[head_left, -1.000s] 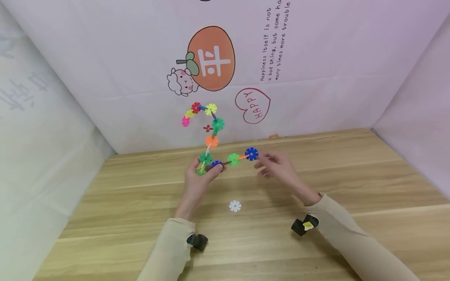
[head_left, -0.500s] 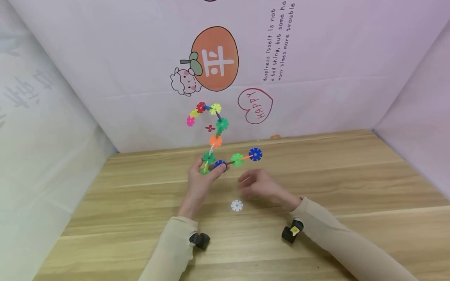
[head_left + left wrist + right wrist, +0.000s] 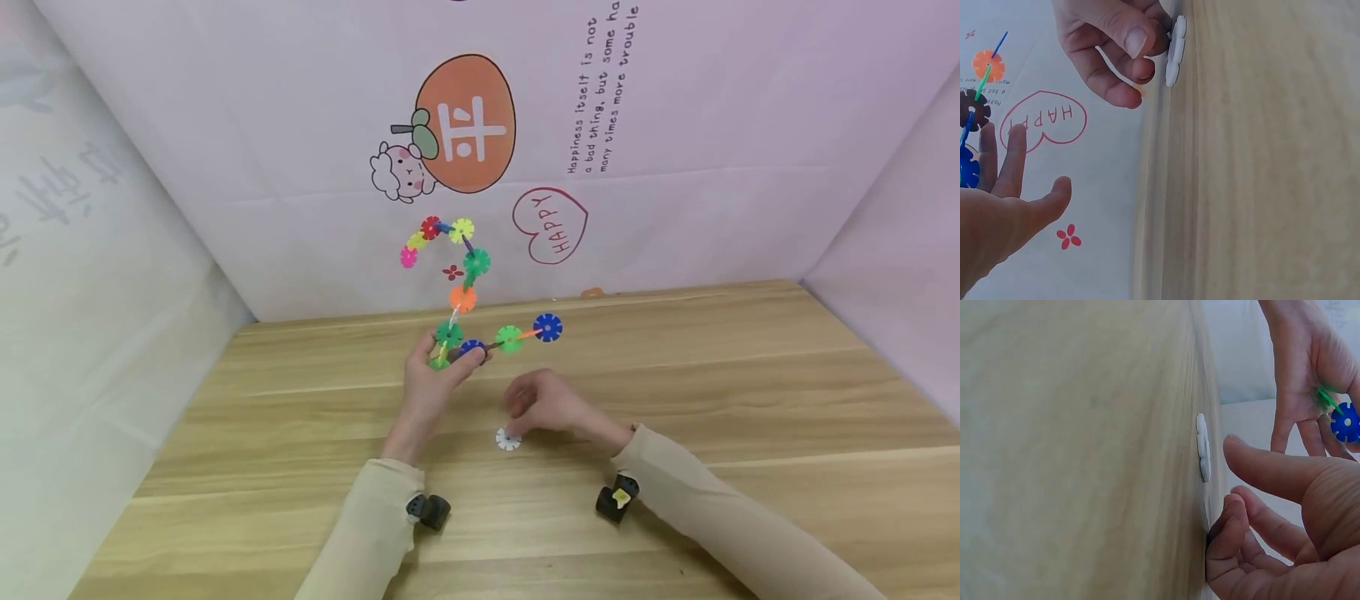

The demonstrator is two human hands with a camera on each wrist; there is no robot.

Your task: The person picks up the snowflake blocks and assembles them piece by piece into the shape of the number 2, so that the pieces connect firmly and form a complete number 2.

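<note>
Head view: the left hand (image 3: 432,385) holds up one chain of snowflake discs (image 3: 463,298), its grip pinched round the chain's lower bend. I count ten discs on it: pink, yellow, red, pale yellow, green and orange going up and over, then two green and two blue along the low run. One white disc (image 3: 507,439) lies flat on the wooden surface (image 3: 675,350), just below the chain and nearer the person. The right hand (image 3: 546,407) is over the white disc, fingertips at its upper edge; whether they touch it cannot be told here. Two wrist cameras show on the sleeves.

Left wrist view: the white disc (image 3: 1175,51) lies on the surface (image 3: 1260,175), the right hand (image 3: 1113,44) against it with fingers curled and fingertips meeting its edge. The left hand (image 3: 1004,206) shows three fingers beside a blue, a brown and an orange disc.

Right wrist view: the white disc (image 3: 1202,447) sits on the surface (image 3: 1079,450); the right hand's fingers (image 3: 1254,465) are loosely curled just beside it, grip holding nothing. Beyond the disc, the left hand (image 3: 1307,369) holds one blue disc and a green one.
</note>
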